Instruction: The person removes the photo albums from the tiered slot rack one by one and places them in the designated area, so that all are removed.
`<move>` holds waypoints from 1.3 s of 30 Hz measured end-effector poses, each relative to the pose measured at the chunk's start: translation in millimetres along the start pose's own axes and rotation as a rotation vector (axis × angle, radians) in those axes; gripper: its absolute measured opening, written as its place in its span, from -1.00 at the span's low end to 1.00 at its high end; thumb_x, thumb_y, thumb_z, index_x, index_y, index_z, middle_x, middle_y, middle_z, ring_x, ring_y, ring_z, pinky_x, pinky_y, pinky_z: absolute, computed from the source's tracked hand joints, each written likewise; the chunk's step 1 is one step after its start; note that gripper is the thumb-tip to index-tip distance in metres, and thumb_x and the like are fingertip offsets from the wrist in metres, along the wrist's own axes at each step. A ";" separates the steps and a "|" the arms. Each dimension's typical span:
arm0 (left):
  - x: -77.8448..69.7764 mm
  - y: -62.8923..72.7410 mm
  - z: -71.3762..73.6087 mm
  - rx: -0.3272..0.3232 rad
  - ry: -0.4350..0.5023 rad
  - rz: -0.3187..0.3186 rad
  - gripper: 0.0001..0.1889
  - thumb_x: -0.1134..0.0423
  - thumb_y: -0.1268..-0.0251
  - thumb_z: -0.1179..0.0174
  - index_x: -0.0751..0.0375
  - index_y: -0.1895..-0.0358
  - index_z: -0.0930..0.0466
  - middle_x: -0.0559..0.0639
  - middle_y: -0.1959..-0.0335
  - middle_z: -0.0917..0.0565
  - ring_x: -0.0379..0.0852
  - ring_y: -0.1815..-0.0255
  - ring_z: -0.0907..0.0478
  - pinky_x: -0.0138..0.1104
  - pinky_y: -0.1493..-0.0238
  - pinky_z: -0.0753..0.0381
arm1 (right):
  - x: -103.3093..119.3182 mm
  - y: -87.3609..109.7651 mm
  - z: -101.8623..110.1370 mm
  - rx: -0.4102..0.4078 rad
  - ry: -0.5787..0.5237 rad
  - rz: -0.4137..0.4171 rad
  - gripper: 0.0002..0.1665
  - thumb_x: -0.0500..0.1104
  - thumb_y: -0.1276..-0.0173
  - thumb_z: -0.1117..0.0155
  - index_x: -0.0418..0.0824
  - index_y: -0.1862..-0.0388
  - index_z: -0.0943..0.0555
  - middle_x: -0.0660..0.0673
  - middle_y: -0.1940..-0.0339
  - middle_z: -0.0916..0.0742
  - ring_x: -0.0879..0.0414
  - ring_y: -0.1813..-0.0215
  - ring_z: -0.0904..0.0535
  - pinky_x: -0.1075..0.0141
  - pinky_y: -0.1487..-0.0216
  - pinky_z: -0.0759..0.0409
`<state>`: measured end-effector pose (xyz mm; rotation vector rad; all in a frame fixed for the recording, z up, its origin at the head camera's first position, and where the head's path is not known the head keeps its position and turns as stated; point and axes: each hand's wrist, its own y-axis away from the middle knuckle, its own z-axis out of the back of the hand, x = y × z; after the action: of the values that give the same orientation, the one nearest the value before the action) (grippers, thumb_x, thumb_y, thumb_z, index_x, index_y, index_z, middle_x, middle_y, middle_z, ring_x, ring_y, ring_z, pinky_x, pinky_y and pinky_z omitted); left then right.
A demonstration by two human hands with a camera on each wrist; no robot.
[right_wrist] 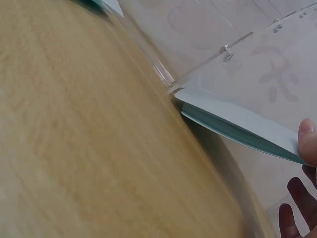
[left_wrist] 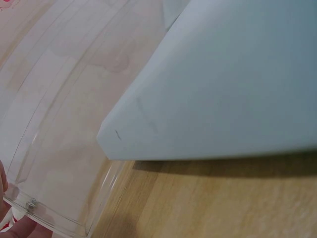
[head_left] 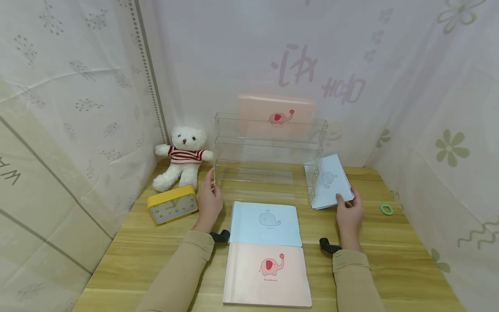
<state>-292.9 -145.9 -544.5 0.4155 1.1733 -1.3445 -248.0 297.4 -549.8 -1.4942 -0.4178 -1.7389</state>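
At right of the frame, the right hand (head_left: 350,214) pinches a blue book (head_left: 332,184) by the clear rack (head_left: 268,161) (the left hand (head_left: 209,201), fingers extended, touches its left side).

1. The head view is bright, under soft, diffuse light; the back curtain (head_left: 234,56) looks palest and slightly washed out near the top centre.
2. Wide-angle stretching shows toward its edges, where the bench (head_left: 124,260) flares and the side curtains (head_left: 460,182) lean outward.
3. Thin glints line the clear rack (head_left: 269,141), whose panels nearly melt into the background.
4. In the left wrist view, the lying blue book (left_wrist: 213,99) is close and soft-focused, dimming rightward, with a dark shadow beneath.
5. The right wrist view smears the wood grain; shade gathers under the held blue book (right_wrist: 237,121) and darkens the lower fingers (right_wrist: 299,196).
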 end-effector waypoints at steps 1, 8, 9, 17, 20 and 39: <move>-0.1 0.1 0.2 0.001 -0.002 0.000 -0.37 0.36 -0.72 -0.02 -0.09 -0.74 -0.28 0.33 -0.36 -0.62 0.29 -0.30 -0.65 0.13 -0.28 -0.78 | -0.4 0.1 -0.1 -0.001 0.000 0.001 -0.26 -0.11 -0.58 -0.44 -0.16 -0.66 -0.48 -0.32 -0.49 -0.70 0.03 -0.25 -0.68 0.71 -0.01 -0.48; 0.8 -0.5 0.4 0.006 0.003 -0.002 -0.37 0.38 -0.71 -0.02 -0.07 -0.73 -0.29 0.33 -0.35 -0.62 0.29 -0.31 -0.64 0.13 -0.31 -0.77 | -6.7 -0.8 -1.1 -0.007 0.013 0.001 -0.25 -0.09 -0.58 -0.44 -0.19 -0.67 -0.47 -0.36 -0.49 -0.69 -0.11 -0.30 -0.68 0.72 -0.02 -0.45; 1.3 -0.6 0.1 0.006 0.003 -0.001 -0.37 0.38 -0.71 -0.03 -0.07 -0.73 -0.29 0.33 -0.35 -0.62 0.29 -0.31 -0.64 0.13 -0.31 -0.77 | -7.8 -1.0 -1.4 -0.007 0.014 0.000 -0.25 -0.09 -0.58 -0.44 -0.19 -0.66 -0.47 -0.36 -0.49 -0.69 -0.08 -0.28 -0.68 0.71 -0.01 -0.45; 2.4 -0.9 -0.6 0.009 0.008 0.001 -0.37 0.37 -0.71 -0.02 -0.08 -0.73 -0.29 0.33 -0.35 -0.61 0.30 -0.33 -0.64 0.13 -0.33 -0.76 | -14.7 -1.9 -1.9 0.003 0.059 -0.017 -0.28 -0.06 -0.61 -0.40 -0.24 -0.64 -0.48 -0.36 -0.49 -0.69 -0.05 -0.22 -0.67 0.70 0.00 -0.42; 2.3 -0.7 -0.3 0.011 0.011 0.003 -0.37 0.37 -0.72 -0.02 -0.08 -0.73 -0.29 0.33 -0.36 -0.61 0.30 -0.33 -0.64 0.13 -0.33 -0.76 | -15.8 -1.7 -1.2 0.015 0.089 -0.026 -0.28 -0.05 -0.63 -0.38 -0.27 -0.64 -0.48 -0.38 -0.52 -0.67 -0.17 -0.32 -0.69 0.59 -0.08 -0.47; 0.1 0.3 0.3 -0.008 0.004 -0.013 -0.37 0.39 -0.70 -0.04 -0.05 -0.72 -0.30 0.35 -0.33 -0.62 0.32 -0.30 -0.64 0.15 -0.28 -0.77 | -20.8 -7.4 -2.3 0.137 0.392 -0.023 -0.20 0.00 -0.65 -0.21 -0.54 -0.59 -0.36 -0.64 -0.52 -0.52 -0.60 -0.56 -0.37 -0.35 -0.66 -0.27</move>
<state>-292.6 -146.2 -544.6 0.4063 1.1861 -1.3502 -255.1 307.7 -568.1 -1.0249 -0.3401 -1.9252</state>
